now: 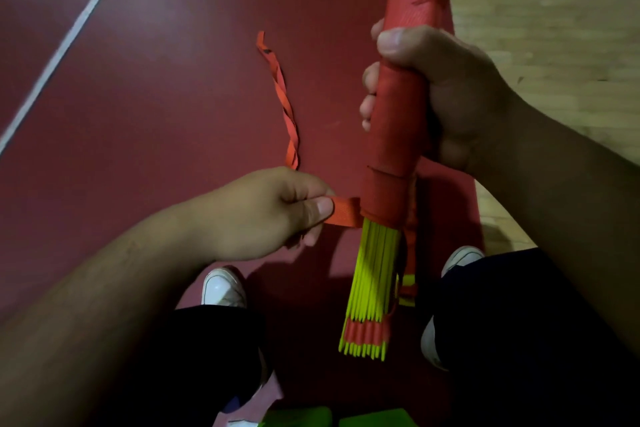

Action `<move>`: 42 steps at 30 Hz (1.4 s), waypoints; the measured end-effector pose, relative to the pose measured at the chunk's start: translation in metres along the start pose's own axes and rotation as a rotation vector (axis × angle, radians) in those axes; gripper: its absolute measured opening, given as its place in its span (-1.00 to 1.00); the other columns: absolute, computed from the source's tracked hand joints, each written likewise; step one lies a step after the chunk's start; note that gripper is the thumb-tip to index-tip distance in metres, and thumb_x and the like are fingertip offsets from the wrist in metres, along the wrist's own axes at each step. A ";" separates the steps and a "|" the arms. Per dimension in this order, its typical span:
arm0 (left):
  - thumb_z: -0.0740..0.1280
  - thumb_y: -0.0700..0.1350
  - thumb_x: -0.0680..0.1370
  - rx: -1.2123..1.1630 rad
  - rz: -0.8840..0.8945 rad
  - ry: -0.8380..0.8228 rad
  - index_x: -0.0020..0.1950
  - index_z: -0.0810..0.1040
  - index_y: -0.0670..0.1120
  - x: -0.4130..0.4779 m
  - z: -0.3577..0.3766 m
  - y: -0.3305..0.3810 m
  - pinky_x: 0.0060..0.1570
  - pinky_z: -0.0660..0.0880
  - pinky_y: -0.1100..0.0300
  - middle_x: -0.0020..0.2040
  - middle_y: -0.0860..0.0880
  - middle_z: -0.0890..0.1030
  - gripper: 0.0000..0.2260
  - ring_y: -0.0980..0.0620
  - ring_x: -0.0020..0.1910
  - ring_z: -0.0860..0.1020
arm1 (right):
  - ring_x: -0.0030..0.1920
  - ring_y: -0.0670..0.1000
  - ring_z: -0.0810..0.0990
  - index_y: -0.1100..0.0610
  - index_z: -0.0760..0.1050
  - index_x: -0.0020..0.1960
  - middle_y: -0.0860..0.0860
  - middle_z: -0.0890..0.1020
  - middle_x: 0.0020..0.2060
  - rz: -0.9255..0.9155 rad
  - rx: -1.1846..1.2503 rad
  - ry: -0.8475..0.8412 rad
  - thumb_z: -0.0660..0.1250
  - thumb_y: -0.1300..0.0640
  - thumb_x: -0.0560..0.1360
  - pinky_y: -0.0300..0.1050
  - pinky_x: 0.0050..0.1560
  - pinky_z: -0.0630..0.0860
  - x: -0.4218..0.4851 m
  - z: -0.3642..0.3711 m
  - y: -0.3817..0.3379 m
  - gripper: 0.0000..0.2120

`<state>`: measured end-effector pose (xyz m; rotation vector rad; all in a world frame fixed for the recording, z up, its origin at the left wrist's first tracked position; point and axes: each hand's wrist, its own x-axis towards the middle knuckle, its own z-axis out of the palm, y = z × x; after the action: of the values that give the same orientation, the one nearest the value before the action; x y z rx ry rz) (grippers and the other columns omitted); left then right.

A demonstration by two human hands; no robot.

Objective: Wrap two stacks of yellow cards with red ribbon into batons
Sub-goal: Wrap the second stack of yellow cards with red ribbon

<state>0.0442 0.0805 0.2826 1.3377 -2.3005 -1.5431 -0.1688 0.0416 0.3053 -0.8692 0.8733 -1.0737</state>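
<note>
A long baton (394,135) wrapped in red ribbon stands nearly upright in the middle right. My right hand (429,94) grips its wrapped middle, thumb on top. Below the wrap, the bare yellow card edges (375,274) stick out, with a short red band (363,331) near their bottom end. My left hand (277,211) pinches the red ribbon (346,211) between thumb and fingers, pulling it taut to the left from the lower edge of the wrap. The loose tail of the ribbon (285,104) trails twisted across the floor beyond my left hand.
The dark red floor mat (156,80) has a white line (65,42) at the left. Light wooden flooring (554,10) lies at the right. My dark trousers and white shoes (221,289) are below, and something green (298,418) shows at the bottom edge.
</note>
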 end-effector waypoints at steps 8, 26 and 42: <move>0.31 0.18 0.44 0.033 0.029 0.107 -0.17 0.50 -0.13 -0.001 0.011 0.005 -0.35 0.43 0.14 -0.38 -0.04 0.47 -0.65 0.05 -0.40 0.43 | -0.33 0.07 0.59 0.16 0.42 0.01 0.10 0.56 -0.29 -0.143 -0.148 0.201 0.39 0.22 0.53 0.02 -0.23 0.61 0.002 0.010 0.004 -0.85; 0.43 -0.07 0.54 -0.416 0.261 -0.036 -0.20 0.52 -0.19 0.000 0.017 0.008 -0.26 0.41 0.18 -0.36 -0.09 0.52 -0.77 0.07 -0.30 0.46 | 0.11 0.27 0.66 0.19 0.38 0.29 0.26 0.65 0.07 -0.078 0.171 -0.146 0.45 0.00 0.40 0.11 0.07 0.60 -0.004 0.011 -0.002 -0.45; 0.35 0.05 0.58 0.184 -0.069 0.053 -0.25 0.55 0.02 0.002 -0.004 -0.011 -0.34 0.36 0.28 -0.40 0.06 0.44 -0.77 0.18 -0.44 0.37 | -0.34 0.15 0.61 0.19 0.49 -0.08 0.15 0.60 -0.32 -0.046 -0.179 0.085 0.34 0.21 0.37 0.16 -0.18 0.59 0.003 0.005 0.009 -0.86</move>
<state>0.0511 0.0751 0.2753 1.4951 -2.4389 -1.3221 -0.1603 0.0419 0.2983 -1.0020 1.0363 -1.0904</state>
